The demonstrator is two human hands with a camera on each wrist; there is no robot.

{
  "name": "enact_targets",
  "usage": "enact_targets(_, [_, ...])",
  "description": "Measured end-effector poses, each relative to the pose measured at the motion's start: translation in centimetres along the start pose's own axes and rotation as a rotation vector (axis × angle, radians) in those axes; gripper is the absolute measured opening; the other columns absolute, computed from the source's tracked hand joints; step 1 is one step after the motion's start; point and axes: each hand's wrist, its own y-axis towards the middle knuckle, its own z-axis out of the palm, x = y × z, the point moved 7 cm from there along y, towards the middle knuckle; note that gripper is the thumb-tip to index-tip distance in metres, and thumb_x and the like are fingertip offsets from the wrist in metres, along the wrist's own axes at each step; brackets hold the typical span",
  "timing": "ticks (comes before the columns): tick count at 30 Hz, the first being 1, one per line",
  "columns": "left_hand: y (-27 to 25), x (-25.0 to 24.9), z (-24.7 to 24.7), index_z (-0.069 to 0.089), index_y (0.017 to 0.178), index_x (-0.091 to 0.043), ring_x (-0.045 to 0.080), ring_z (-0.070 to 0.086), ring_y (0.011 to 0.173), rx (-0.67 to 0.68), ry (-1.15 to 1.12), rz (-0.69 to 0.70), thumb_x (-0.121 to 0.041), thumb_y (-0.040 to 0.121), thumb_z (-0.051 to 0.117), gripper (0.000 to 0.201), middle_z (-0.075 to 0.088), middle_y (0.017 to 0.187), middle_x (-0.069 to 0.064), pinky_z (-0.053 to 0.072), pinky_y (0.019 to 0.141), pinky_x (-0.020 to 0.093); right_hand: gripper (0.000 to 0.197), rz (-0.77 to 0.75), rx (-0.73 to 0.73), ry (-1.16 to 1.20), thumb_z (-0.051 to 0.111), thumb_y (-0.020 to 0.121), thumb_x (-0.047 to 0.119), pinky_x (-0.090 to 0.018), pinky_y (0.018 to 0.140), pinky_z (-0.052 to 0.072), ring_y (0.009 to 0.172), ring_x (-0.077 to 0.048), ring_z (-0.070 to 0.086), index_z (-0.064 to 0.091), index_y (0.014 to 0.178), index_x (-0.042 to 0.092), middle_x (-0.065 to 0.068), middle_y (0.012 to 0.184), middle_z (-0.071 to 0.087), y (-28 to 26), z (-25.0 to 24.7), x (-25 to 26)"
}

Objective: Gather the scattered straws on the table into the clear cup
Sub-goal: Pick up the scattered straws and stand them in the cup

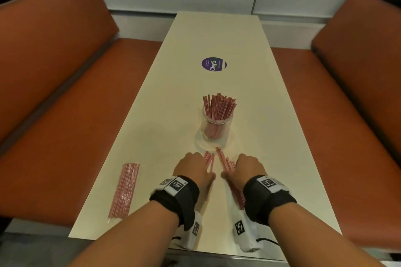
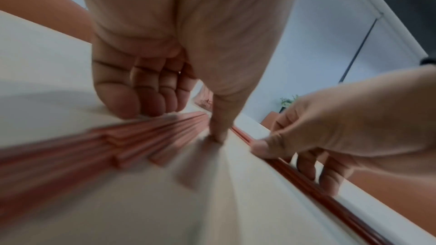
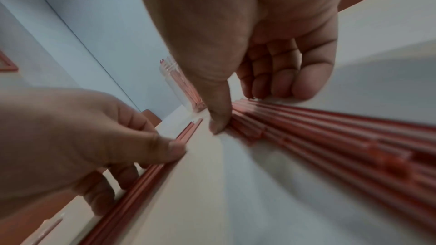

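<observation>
A clear cup (image 1: 217,130), full of upright red-and-white straws (image 1: 218,108), stands mid-table just beyond my hands; it also shows in the right wrist view as the cup (image 3: 178,87). My left hand (image 1: 202,166) lies knuckles up on the table. Its curled fingers and thumb pinch a flat bunch of loose straws (image 2: 146,137). My right hand (image 1: 234,168) does the same with a second bunch of straws (image 3: 318,133). The two bunches (image 1: 223,158) fan out toward the cup. My fingertips are hidden in the head view.
A sealed packet of straws (image 1: 124,191) lies near the cream table's left edge (image 1: 104,158). A round purple sticker (image 1: 213,64) sits farther up the table. Orange bench seats (image 1: 65,115) flank both sides. A white wall closes the far end.
</observation>
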Motion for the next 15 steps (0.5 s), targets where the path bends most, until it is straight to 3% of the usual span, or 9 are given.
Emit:
enact_targets(3, [0.3,1.2,-0.6,0.062,0.104,-0.008,0.028,0.063,0.095,-0.042,0.032,0.037,-0.031,0.09,0.057,0.028,0.064,0.108,0.011,0.041,0.068,0.029,0.033,0.003,0.01,-0.04,0.065,0.083,0.039,-0.026,0.065,0.042,0.087,-0.025,0.063,0.062,0.103,0.012,-0.007,0.103,0.068,-0.1,-0.3,-0.5])
enact_targets(7, [0.4,2.3,-0.9,0.063,0.104,-0.005,0.028,0.066,0.092,-0.026,0.056,0.018,-0.018,0.092,0.052,0.021,0.066,0.105,0.011,0.041,0.065,0.028,0.023,0.009,0.015,-0.078,0.054,0.09,0.025,-0.025,0.066,0.043,0.094,-0.025,0.065,0.063,0.106,0.01,-0.009,0.108,0.067,-0.1,-0.4,-0.4])
enact_targets(12, [1.4,1.9,0.0,0.057,0.113,-0.003,0.029,0.062,0.104,0.004,0.143,0.065,-0.011,0.095,0.044,0.024,0.061,0.116,0.013,0.044,0.077,0.03,0.022,0.019,0.029,-0.106,0.048,0.092,0.016,-0.026,0.067,0.042,0.086,-0.026,0.06,0.061,0.109,0.008,-0.011,0.112,0.065,-0.1,-0.4,-0.2])
enact_targets(15, [1.9,2.0,0.6,0.051,0.116,-0.003,0.029,0.058,0.109,-0.002,0.156,0.064,-0.009,0.096,0.041,0.024,0.057,0.12,0.013,0.043,0.083,0.031,0.023,0.015,0.047,-0.106,0.05,0.092,0.013,-0.028,0.072,0.045,0.098,-0.027,0.063,0.056,0.113,0.005,-0.012,0.116,0.063,-0.1,-0.1,-0.1])
